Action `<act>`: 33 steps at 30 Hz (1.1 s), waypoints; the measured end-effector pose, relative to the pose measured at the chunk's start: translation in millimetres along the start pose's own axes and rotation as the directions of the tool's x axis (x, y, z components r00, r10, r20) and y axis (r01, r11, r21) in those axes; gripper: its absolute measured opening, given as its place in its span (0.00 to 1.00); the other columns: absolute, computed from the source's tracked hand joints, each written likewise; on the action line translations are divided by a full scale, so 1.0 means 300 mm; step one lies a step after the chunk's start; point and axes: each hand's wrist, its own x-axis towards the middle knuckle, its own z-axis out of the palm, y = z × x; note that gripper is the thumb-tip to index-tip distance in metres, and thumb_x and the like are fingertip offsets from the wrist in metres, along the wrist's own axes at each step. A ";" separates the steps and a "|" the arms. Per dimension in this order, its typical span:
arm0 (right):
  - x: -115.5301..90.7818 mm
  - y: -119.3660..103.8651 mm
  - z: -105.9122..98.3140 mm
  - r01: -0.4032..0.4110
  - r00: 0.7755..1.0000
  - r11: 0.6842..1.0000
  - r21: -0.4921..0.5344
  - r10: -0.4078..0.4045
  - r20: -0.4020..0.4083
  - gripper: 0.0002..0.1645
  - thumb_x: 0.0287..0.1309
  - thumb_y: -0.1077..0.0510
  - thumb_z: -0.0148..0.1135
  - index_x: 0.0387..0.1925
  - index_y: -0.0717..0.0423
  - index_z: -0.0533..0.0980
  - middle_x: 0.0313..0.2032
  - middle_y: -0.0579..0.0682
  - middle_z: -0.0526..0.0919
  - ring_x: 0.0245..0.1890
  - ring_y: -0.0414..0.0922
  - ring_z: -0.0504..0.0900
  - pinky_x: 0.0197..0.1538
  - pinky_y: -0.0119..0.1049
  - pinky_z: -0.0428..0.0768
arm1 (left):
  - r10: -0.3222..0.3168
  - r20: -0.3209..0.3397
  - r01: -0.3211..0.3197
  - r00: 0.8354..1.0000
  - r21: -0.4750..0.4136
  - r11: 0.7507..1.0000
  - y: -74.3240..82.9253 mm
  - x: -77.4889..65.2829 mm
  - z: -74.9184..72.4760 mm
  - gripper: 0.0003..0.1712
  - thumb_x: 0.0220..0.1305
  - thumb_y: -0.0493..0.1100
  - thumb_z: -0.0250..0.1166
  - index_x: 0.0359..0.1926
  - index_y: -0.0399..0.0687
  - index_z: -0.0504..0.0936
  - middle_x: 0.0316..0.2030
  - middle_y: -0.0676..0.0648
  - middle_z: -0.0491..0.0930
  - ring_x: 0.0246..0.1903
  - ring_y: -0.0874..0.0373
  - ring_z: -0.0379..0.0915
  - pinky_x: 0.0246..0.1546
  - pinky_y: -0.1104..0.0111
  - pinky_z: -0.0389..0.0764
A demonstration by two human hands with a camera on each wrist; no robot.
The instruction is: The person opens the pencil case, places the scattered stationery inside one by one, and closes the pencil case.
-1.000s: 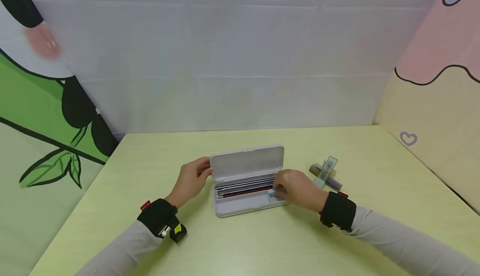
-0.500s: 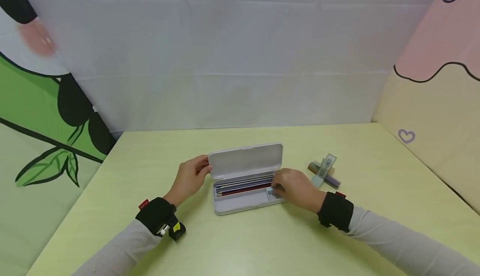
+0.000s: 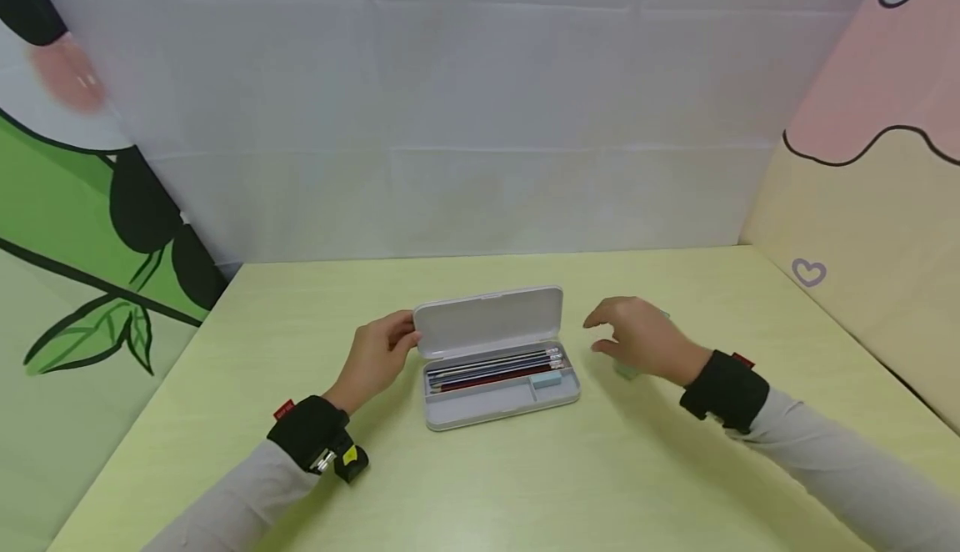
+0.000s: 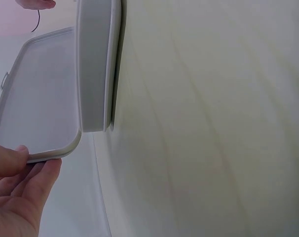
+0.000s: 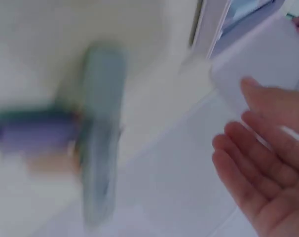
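Observation:
A white pencil case [image 3: 480,413] stands open on the table, its lid [image 3: 487,323] tilted up at the back. Several pencils [image 3: 491,368] lie in its rear compartment, and a light blue eraser [image 3: 545,379] sits in the small front right one. My left hand [image 3: 377,360] pinches the lid's left edge between thumb and fingers, as the left wrist view also shows. Holding nothing, my right hand [image 3: 641,339] hovers right of the case with thumb and fingers apart. Below it, mostly hidden in the head view, a long pale green object [image 5: 102,138] crosses a purple one [image 5: 38,133]; both are blurred.
The light wooden table [image 3: 465,494] ends at a white backdrop [image 3: 480,118]. Printed panels stand at the left and right sides. Something tan [image 5: 53,163] lies beside the purple object.
My right hand has left the eraser in the case's small compartment and moved right, over the crossed objects, with its fingers spread. The left hand stays on the lid.

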 end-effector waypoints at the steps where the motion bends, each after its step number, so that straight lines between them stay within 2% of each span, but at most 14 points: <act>1: -0.008 0.022 -0.022 0.009 0.999 1.000 -0.029 -0.008 0.035 0.15 0.42 0.66 0.72 0.37 0.60 0.82 0.36 0.51 0.83 0.37 0.48 0.81 0.40 0.41 0.80 | 0.003 -0.001 -0.003 1.000 0.001 1.000 0.000 0.000 -0.002 0.15 0.60 0.29 0.61 0.49 0.34 0.77 0.41 0.38 0.81 0.40 0.49 0.80 0.39 0.62 0.82; 4: -0.035 0.084 -0.072 0.081 0.987 0.985 -0.154 -0.057 0.153 0.16 0.41 0.73 0.68 0.35 0.59 0.81 0.35 0.51 0.81 0.38 0.49 0.80 0.39 0.41 0.80 | 0.012 -0.003 -0.012 1.000 0.006 1.000 -0.004 0.002 -0.007 0.15 0.60 0.29 0.60 0.49 0.34 0.77 0.41 0.38 0.81 0.40 0.49 0.80 0.38 0.62 0.82; 8: -0.061 0.144 -0.098 0.217 0.953 0.930 -0.298 -0.137 0.269 0.17 0.34 0.75 0.71 0.28 0.56 0.80 0.30 0.49 0.79 0.34 0.47 0.78 0.33 0.37 0.79 | 0.004 -0.004 -0.004 1.000 0.008 1.000 -0.010 0.003 -0.012 0.15 0.60 0.29 0.60 0.49 0.34 0.77 0.41 0.38 0.81 0.40 0.49 0.80 0.39 0.62 0.82; 12: -0.072 0.166 -0.092 0.268 0.940 0.902 -0.338 -0.168 0.296 0.18 0.27 0.70 0.77 0.25 0.55 0.79 0.28 0.48 0.78 0.32 0.46 0.78 0.32 0.35 0.79 | -0.012 0.004 0.012 1.000 0.003 1.000 -0.009 0.000 -0.009 0.16 0.60 0.30 0.60 0.50 0.34 0.77 0.42 0.38 0.81 0.41 0.49 0.80 0.39 0.62 0.82; 17: -0.077 0.175 -0.072 0.292 0.937 0.880 -0.375 -0.184 0.296 0.16 0.28 0.67 0.78 0.25 0.56 0.80 0.28 0.48 0.78 0.32 0.45 0.78 0.32 0.34 0.79 | -0.016 0.006 0.016 1.000 0.001 1.000 -0.008 -0.002 -0.005 0.16 0.60 0.30 0.61 0.50 0.34 0.77 0.43 0.38 0.81 0.41 0.49 0.80 0.40 0.62 0.82; 26: -0.081 0.179 -0.058 0.266 0.949 0.908 -0.323 -0.187 0.254 0.17 0.30 0.67 0.77 0.27 0.56 0.80 0.29 0.48 0.79 0.32 0.46 0.77 0.32 0.35 0.79 | 0.010 0.001 -0.010 1.000 -0.003 1.000 -0.011 -0.002 -0.003 0.15 0.60 0.29 0.61 0.50 0.34 0.77 0.42 0.38 0.81 0.41 0.48 0.80 0.39 0.62 0.82; 33: -0.085 0.170 -0.051 0.222 0.965 0.929 -0.298 -0.164 0.207 0.16 0.31 0.68 0.77 0.26 0.56 0.80 0.28 0.48 0.78 0.31 0.45 0.77 0.30 0.35 0.79 | 0.005 0.006 -0.005 1.000 0.001 1.000 -0.007 0.000 -0.006 0.15 0.60 0.30 0.60 0.50 0.34 0.77 0.43 0.38 0.81 0.41 0.49 0.80 0.39 0.62 0.82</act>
